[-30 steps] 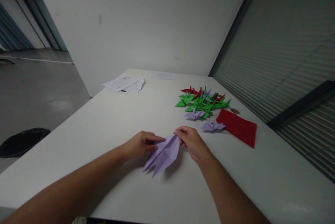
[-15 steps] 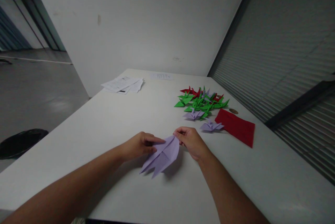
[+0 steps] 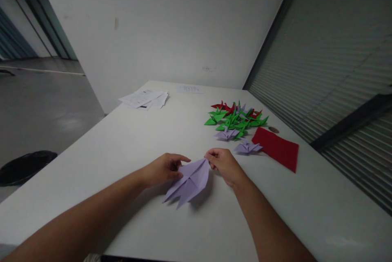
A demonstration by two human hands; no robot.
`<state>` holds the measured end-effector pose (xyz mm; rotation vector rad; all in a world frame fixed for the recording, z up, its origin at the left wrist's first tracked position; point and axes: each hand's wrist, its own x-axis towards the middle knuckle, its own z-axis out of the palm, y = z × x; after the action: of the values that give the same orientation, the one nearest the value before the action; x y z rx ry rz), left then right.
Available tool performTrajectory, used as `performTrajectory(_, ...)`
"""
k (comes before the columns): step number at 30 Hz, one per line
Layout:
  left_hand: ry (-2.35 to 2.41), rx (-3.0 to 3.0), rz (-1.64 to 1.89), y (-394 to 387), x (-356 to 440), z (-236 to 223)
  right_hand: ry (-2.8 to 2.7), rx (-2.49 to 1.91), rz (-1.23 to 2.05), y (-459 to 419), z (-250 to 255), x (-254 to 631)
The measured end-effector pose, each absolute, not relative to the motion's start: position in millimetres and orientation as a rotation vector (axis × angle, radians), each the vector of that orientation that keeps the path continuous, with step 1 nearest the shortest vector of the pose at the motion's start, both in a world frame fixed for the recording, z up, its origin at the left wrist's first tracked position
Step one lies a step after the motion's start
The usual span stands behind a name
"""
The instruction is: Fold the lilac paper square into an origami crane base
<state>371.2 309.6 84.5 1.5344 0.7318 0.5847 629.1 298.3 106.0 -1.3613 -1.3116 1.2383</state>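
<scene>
A partly folded sheet of lilac origami paper is held at a tilt just over the white table, its two pointed flaps toward me. My left hand grips its left edge, thumb on top and the index finger raised off the paper; the other fingers are partly hidden underneath. At the far right corner, my right hand pinches the paper's tip between thumb and index finger. Beyond my right hand sits a folded lilac paper crane.
A heap of green paper cranes, with red and lilac ones among them, lies at the right. Red paper and a brown round object are beside it. Printed sheets lie far left; a black-lined bin stands left of the table.
My left index finger has lifted off the paper's upper edge. The lilac paper has shifted very slightly toward me, while my right hand keeps its pinch on the corner.
</scene>
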Motion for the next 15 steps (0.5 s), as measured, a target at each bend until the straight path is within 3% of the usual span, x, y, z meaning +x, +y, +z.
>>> performTrajectory(9,0.791,1.599,0.494,311.3,366.5,84.5,-1.294,-1.380,1.221,301.6,102.3,633.1)
performTrajectory(15,0.824,1.596,0.502,311.6,367.9,81.4,-1.320,-1.291,1.376,296.5,106.1,634.2)
